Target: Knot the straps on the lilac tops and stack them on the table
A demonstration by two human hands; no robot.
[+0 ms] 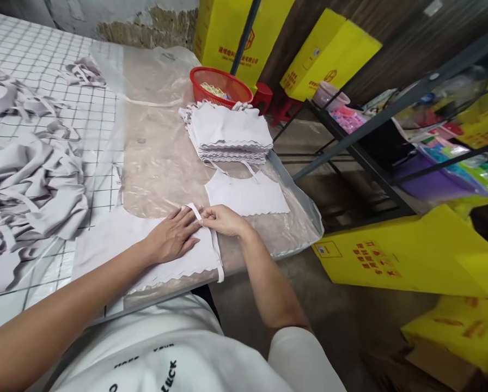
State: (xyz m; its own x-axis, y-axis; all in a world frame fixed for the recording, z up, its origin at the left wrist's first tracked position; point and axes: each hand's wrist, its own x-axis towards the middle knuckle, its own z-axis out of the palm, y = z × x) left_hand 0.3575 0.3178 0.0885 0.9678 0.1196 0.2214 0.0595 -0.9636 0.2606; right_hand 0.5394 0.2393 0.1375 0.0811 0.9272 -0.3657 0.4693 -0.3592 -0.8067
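A pale lilac camisole top (117, 239) lies spread on the plastic-covered table in front of me, its scalloped hem toward my body. My left hand (174, 235) rests flat on it, fingers stretched out toward the strap end. My right hand (224, 219) is closed in a pinch on a thin shoulder strap (195, 211) at the garment's right side, touching the left fingertips. Beyond my right hand lies a flat, strapped camisole (246, 191). Behind that one is a neat stack of folded camisoles (231, 128) with wavy edges.
Loose crumpled garments (31, 185) heap on the checked cloth (92, 41) at left. A red basket (221, 81) with small pale items stands behind the stack. Metal shelving (358, 130) with bins is at right. Yellow cartons (407, 253) stand on the floor and against the wall.
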